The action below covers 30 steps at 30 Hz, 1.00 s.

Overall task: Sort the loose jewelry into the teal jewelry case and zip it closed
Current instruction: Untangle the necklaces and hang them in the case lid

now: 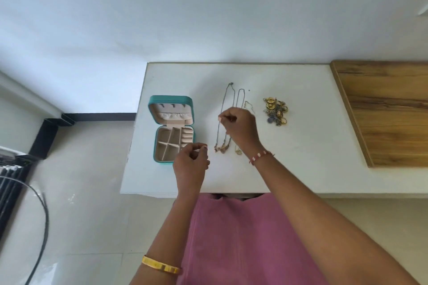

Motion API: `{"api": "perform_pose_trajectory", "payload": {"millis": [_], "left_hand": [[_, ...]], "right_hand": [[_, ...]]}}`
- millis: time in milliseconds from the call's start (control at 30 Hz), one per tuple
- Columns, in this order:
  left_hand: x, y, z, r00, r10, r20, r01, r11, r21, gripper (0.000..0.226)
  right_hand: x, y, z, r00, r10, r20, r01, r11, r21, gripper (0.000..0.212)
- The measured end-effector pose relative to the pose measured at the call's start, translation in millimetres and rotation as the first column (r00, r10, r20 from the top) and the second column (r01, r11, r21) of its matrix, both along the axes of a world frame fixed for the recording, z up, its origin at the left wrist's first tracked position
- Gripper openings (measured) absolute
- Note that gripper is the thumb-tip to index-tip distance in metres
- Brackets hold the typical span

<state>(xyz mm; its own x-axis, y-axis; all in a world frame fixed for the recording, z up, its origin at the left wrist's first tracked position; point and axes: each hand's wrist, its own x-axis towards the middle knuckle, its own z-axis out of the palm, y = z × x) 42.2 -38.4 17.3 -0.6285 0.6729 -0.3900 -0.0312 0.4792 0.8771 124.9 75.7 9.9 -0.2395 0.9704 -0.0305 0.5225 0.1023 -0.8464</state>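
White wall and pale floor tiles surround a white table [289,169] that stands against the wall. On the left part of the table lies the teal jewelry case [171,128], open, with its lid standing up behind and the beige tray with dividers and ring rolls facing up; the compartments look empty. Just at the near right corner of the case is the left hand [191,162], with fingers curled and thumb and forefinger brought together; whether it pinches something thin there I cannot tell. A gold bangle [161,267] sits on the left forearm. To the right of the case, several thin chain necklaces [222,132] lie stretched on the table, with small pendants at their near ends. Above them is the right hand [239,126], fingers curled and pinching one chain at about its middle. A red and white thread band [261,156] is around the right wrist. Further right, well apart from the case, lies a small heap of gold and blue earrings and rings [276,111]. At the far right a wooden board [389,109] rests on the table.
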Motion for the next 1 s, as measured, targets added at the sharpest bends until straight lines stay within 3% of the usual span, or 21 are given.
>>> {"api": "perform_pose_trajectory", "payload": {"millis": [167,333,467,900,1000], "left_hand": [[-40,-10,1,0.990,0.101,-0.100,-0.100,0.995,0.013,0.006],[-66,-14,-6,0.955,0.187,-0.228,-0.190,0.982,0.007,0.018],[-80,-18,-23,0.920,0.238,-0.311,-0.254,0.967,-0.009,0.027],[-55,-29,-36,0.961,0.137,-0.242,-0.155,0.986,-0.058,0.027],[-57,-28,-32,0.964,0.163,-0.211,-0.183,0.980,-0.075,0.030]], "right_hand": [[-37,-36,-7,0.999,0.014,0.041,-0.009,0.992,-0.122,0.015],[-57,-54,-17,0.991,0.001,0.130,0.021,0.985,-0.169,0.035],[-64,-61,-26,0.989,0.039,0.143,-0.014,0.985,-0.173,0.036],[-43,-45,-23,0.968,0.120,0.221,-0.084,0.983,-0.165,0.032],[-36,-40,-17,0.982,0.050,0.184,-0.028,0.992,-0.123,0.029]]}}
